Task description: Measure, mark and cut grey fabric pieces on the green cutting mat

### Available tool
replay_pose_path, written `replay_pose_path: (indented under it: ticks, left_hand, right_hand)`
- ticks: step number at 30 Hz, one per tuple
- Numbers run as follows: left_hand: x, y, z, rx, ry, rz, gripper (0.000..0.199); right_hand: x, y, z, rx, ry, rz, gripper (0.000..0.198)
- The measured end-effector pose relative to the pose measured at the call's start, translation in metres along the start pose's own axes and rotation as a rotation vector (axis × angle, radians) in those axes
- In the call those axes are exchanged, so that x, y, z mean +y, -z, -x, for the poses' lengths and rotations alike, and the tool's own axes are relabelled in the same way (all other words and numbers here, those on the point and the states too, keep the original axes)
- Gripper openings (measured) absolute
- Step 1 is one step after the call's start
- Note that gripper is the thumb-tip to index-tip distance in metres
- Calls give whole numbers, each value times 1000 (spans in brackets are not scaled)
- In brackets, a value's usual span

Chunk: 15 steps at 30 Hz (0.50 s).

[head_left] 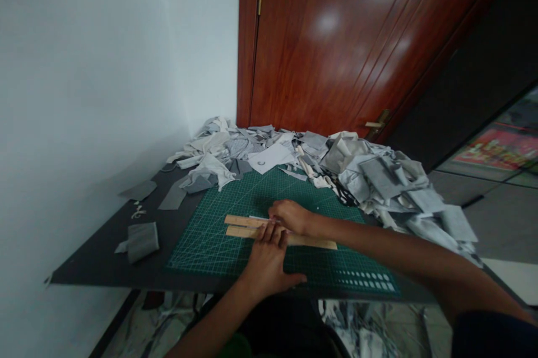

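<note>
A green cutting mat [202, 235] with grid lines lies on the dark tabletop. Across it run two tan wooden rulers, a shorter-looking upper ruler [239, 221] and a lower ruler [315, 242], close together and nearly parallel. My left hand [268, 263] rests on them with fingers stretched out and thumb spread to the right, on the mat. At the upper ruler's far edge, my right hand [291, 216] is closed, its fingers curled down; whatever it grips is hidden. A thin white edge of some material [257, 217] shows beyond the upper ruler.
Grey and white fabric scraps [214, 148] heap along the table's back, with a bigger pile [386, 184] at right. A folded grey piece [143, 241] lies left of the mat. Behind stand a white wall [105, 66] and a reddish wooden door [328, 44].
</note>
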<state>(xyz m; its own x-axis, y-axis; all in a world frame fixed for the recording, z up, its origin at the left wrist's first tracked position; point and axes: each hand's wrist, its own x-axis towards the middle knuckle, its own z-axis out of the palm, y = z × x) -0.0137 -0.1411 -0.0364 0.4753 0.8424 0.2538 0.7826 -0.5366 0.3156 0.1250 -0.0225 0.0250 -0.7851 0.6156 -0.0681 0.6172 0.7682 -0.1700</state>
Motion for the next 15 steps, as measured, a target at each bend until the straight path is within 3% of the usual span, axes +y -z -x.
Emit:
replay_pose_path:
  ticks: [15]
  left_hand:
    - [-1,0,-1,-23,9,-12,107]
  right_hand:
    - [47,-5,73,5,-95,-50,23]
